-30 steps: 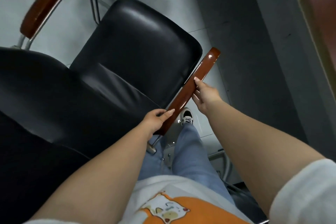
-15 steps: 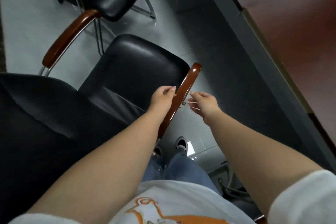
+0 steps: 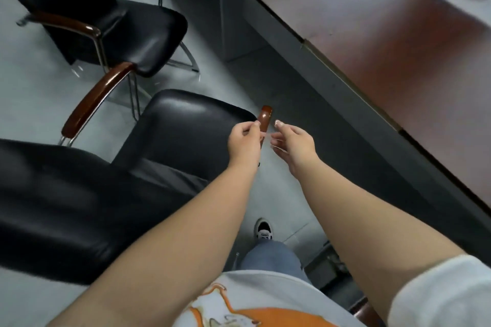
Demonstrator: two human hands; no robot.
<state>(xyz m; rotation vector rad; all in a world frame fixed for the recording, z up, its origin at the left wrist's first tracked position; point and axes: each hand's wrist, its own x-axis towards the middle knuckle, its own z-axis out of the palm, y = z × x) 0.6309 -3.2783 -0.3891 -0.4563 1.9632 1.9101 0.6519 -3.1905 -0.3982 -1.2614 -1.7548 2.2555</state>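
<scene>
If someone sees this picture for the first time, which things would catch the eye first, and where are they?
Probably the two hands in the middle: the left hand, fingers curled, lies against the glossy wooden armrest of the near black chair, while the right hand reaches toward it with relaxed fingers. Next, a long dark red table runs along the right, and a second black chair stands at upper left.

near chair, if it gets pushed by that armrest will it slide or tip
It likely slides rather than tips: the chair has a wide seat and stands on a smooth floor. The armrest that the left hand holds looks like rigid glossy wood, so it should pass a push on without flexing. That gloss may make it slippery.
</scene>
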